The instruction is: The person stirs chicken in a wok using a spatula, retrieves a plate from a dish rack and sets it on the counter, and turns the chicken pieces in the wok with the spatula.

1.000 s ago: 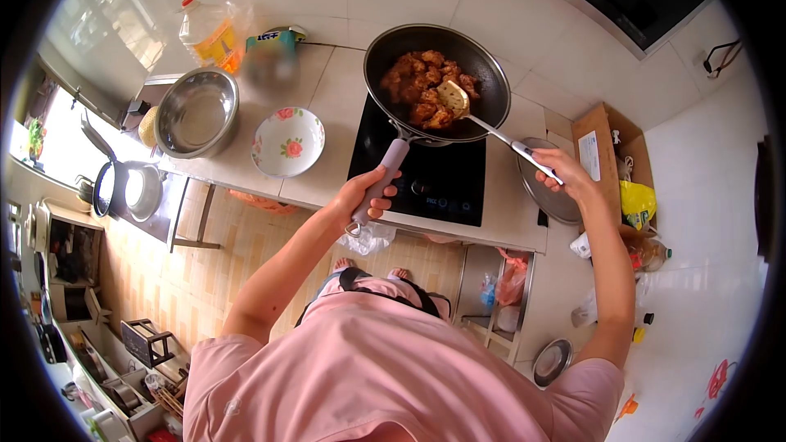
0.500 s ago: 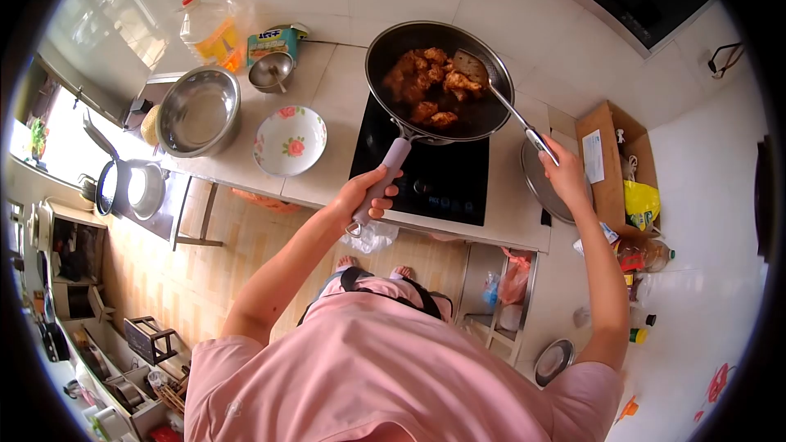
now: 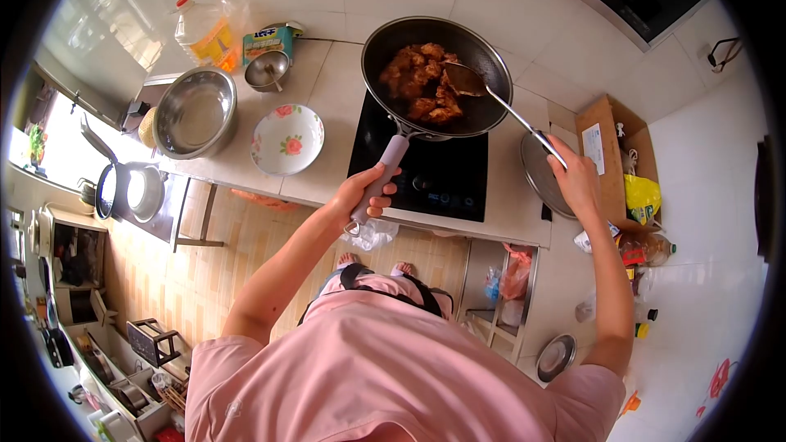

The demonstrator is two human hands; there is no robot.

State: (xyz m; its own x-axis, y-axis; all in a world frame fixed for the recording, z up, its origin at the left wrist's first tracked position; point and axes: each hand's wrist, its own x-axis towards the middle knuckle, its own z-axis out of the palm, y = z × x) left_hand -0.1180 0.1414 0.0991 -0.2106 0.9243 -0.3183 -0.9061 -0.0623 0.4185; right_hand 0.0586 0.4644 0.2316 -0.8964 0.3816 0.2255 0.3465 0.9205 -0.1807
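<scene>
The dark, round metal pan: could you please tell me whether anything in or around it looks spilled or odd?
Nothing stands out: the reddish-brown food chunks lie within the pan, and the visible part of the black glass cooktop shows no spill.

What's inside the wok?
Browned chunks of food lie in the wok, with the head of the spatula against them. The surface directly beneath the chunks is covered and cannot be seen.
</scene>
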